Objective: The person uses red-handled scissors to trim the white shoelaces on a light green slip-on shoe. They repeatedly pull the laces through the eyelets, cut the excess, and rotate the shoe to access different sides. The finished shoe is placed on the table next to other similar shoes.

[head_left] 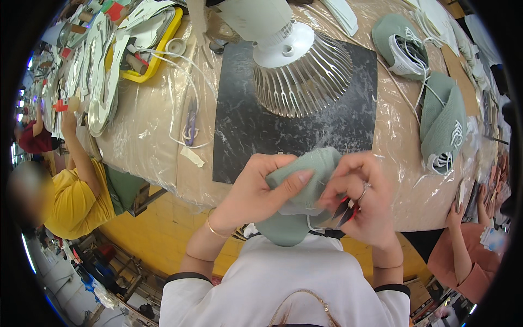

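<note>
A grey-green knit shoe upper [306, 188] is held up in front of my chest, just past the near table edge. My left hand [259, 182] is closed around its left side, with the thumb pressed flat on the fabric. At its right edge is my right hand [366, 188], fingers bent and pinched near the upper, somewhat blurred. Tucked in that hand is a small dark-bladed tool with red parts, which looks like thread snips [345, 211]. The lower part of the upper hangs below my hands.
A lamp with metal fins [305, 73] hangs over a black mat [239, 114]. To the right lie two more green shoe uppers [400, 46] with white laces. At left are purple-handled scissors [190, 122], a white cord and a yellow tray [143, 76]. Co-workers sit on both sides.
</note>
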The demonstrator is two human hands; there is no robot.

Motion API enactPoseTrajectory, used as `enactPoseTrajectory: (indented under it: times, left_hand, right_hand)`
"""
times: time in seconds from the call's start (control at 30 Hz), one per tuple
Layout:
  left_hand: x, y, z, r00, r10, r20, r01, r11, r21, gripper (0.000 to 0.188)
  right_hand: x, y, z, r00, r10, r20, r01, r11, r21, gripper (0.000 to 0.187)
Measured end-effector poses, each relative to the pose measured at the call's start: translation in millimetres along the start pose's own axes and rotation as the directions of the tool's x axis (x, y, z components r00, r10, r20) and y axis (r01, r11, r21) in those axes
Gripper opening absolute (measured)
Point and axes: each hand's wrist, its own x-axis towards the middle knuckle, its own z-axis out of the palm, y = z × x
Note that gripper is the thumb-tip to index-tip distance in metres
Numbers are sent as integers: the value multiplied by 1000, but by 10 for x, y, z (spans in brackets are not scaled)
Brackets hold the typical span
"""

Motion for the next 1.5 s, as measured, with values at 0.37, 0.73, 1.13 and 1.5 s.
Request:
enactPoseTrajectory:
  times: [0.37, 0.73, 1.13, 1.5]
  left_hand:
    - [5, 6, 8, 999, -8, 37, 8, 1000, 0, 23]
    - [-22, 1, 25, 997, -73, 22, 73, 997, -6, 24]
    - [-67, 102, 10, 990, -31, 137, 25, 999, 45, 18]
    - [-62, 144, 71, 979, 63, 192, -93, 984, 151, 16]
  right_hand:
    - [24, -1, 17, 994, 44, -100, -45, 999, -4, 25]
    - [45, 130, 20, 940, -57, -337, 14, 992, -126, 25]
    - [41, -24, -193, 996, -6, -84, -24, 935, -353, 47]
    - [29, -239, -410, 993, -74, 89, 109, 853, -510, 47]
